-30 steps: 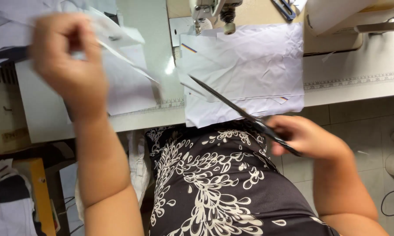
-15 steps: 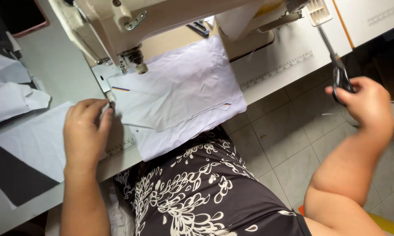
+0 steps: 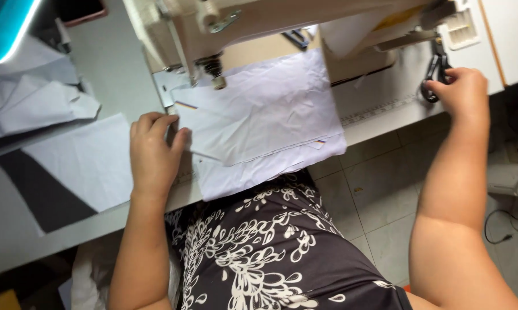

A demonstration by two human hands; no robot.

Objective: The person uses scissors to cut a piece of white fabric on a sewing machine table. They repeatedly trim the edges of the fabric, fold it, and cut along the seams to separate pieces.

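Item: black scissors [image 3: 437, 72], now set down right of the sewing machine [image 3: 270, 23], right hand [image 3: 463, 95] curled loosely on their handles; left hand [image 3: 153, 158] moved in, pressed flat on white fabric [image 3: 265, 120] below the needle.

A dark rectangular phone screen [image 3: 78, 10] with a reddish-brown rim lies at the table's top-left edge.

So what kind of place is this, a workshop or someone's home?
Most likely a tailoring or garment workshop: an industrial sewing machine on a long worktable, cut white fabric pieces under its needle, and black-handled scissors at the right hand.
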